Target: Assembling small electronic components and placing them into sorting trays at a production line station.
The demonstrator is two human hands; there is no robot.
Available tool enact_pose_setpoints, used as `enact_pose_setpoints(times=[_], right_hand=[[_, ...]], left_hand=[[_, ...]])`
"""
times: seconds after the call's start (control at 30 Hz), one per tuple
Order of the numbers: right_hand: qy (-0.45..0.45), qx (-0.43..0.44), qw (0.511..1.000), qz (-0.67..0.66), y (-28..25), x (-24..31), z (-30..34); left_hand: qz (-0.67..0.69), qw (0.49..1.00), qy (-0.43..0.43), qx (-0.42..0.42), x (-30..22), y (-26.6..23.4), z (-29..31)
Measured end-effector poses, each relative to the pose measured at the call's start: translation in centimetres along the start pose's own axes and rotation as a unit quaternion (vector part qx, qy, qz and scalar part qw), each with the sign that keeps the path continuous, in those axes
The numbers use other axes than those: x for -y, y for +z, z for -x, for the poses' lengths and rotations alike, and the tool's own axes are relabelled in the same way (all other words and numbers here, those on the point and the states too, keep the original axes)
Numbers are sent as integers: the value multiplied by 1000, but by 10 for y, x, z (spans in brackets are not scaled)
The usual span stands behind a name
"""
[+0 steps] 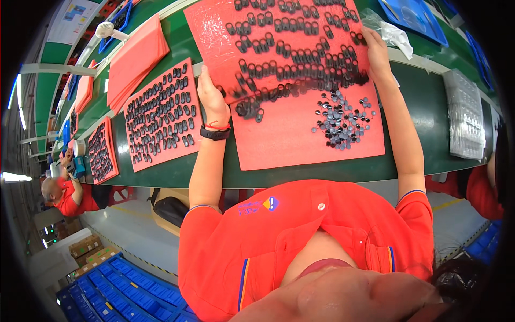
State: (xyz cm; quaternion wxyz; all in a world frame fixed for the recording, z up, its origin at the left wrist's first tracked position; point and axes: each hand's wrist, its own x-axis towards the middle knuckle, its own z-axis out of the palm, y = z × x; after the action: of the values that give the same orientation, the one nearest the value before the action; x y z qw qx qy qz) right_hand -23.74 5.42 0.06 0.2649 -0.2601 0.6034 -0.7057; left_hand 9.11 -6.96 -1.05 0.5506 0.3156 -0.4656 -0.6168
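Observation:
Between my two hands is a pink foam sheet (217, 40) bearing rows of small black oval parts (296, 25). My left hand (212, 96) grips its left edge, and my right hand (377, 56) grips the right edge, fingers partly behind it. Along the sheet's near edge the black parts are bunched and blurred. Below that edge, a second pink foam sheet (279, 145) lies on the green table. On it, towards the right, is a loose pile of small round grey and black discs (341, 121). A few black parts sit at its upper left, under the held sheet's edge.
To the left lie more pink sheets of black parts (161, 115) and a stack of bare pink sheets (138, 61). Clear plastic trays (464, 115) stand right, a blue tray (416, 21) far right. Another person (75, 196) sits further left; a red sleeve (483, 190) shows right.

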Motion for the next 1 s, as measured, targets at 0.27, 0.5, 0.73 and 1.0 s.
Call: enact_pose_setpoints(times=[0.27, 0.5, 0.73, 1.0], right_hand=[[-53, -37, 998, -6, 5, -3, 5], [-72, -47, 996, -20, 7, -1, 8], [-86, 9, 992, -87, 5, -8, -4], [-100, 54, 986, -124, 3, -7, -19]], left_hand=[[22, 997, 6, -69, 6, 3, 9], [29, 998, 9, -59, 4, -1, 7], [39, 999, 13, -29, -7, 6, 4], [137, 991, -2, 0, -10, 2, -11]])
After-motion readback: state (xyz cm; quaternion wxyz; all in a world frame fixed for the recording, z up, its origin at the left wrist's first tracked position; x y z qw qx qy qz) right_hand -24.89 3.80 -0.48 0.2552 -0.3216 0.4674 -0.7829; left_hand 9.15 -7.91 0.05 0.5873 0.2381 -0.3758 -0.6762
